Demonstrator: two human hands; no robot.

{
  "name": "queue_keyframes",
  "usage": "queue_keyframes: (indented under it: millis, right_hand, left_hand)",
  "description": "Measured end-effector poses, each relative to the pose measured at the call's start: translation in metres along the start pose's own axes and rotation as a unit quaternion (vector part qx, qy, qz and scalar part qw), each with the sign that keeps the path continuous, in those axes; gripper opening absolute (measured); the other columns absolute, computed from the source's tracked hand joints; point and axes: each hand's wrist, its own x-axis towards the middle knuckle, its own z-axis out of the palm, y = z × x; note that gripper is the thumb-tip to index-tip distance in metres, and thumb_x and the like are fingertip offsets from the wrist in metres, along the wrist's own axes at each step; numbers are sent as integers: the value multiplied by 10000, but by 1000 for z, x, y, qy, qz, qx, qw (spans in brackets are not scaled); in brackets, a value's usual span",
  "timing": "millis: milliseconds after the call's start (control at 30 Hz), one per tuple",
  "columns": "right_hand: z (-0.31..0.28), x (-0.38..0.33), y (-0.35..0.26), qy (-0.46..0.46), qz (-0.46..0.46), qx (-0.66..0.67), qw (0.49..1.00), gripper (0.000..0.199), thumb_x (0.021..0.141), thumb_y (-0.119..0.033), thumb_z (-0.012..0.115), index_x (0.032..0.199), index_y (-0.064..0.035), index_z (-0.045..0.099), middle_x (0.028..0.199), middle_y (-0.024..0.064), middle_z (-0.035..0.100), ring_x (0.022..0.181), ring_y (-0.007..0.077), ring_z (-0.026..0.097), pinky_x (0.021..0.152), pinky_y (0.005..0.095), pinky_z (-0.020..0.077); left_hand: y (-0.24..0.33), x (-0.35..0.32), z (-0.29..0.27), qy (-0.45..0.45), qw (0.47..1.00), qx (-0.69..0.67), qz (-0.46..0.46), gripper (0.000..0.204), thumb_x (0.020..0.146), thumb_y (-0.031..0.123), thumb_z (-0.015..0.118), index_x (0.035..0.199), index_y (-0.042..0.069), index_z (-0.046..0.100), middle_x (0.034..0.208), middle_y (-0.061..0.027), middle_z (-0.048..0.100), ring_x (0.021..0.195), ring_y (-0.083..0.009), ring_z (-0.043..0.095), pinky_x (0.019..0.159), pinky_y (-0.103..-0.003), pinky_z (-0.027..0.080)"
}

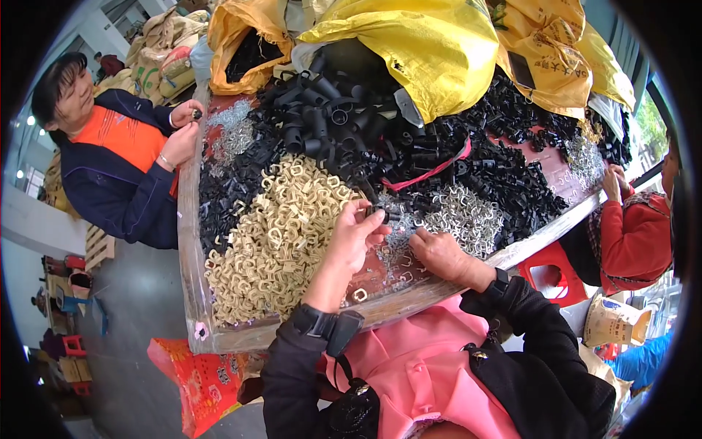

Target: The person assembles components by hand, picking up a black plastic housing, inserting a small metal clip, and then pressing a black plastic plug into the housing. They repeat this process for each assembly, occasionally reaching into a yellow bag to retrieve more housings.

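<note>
In the head view, the left hand (pixel 352 238) is gripping a small black part (pixel 387 215) near the frame's centre. Just right, the right hand (pixel 443 254) is curling beside silver clips (pixel 468 218); whether it is grasping anything I cannot tell. Cream pieces (pixel 281 252) are lying heaped centre-left, black tubes (pixel 311 117) upper centre.

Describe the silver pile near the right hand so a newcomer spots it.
Find the wood-edged table. Along its near side, just beyond the person's right hand, lies the pile of silver curved pieces. Its shiny look sets it apart from the black parts to its right and cream pieces farther left.
</note>
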Motion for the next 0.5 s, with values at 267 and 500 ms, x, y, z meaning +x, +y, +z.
queue_keyframes:
  millis: [267, 500]
  right_hand:
    - [-11, -4, -5, 93, -27, 61, 993, 90, 685, -106, 527, 710, -58, 455, 686, 87, 447, 488, 255, 508, 422, 350, 429]
    - [6, -5, -8, 61, -5, 39, 997, 96, 680, -108, 535, 701, -68, 451, 685, 84, 440, 477, 247, 508, 424, 352, 431]
  left_hand:
    - [-20, -28, -22, 59, 998, 8, -13, 206, 742, 101, 616, 872, 52, 464, 710, -23, 526, 564, -120, 554, 438, -173, 423]
    - [-32, -38, -23, 58, 994, -87, -10, 134, 775, 153, 586, 814, 36, 532, 681, -31, 539, 563, -115, 549, 442, -170, 420]
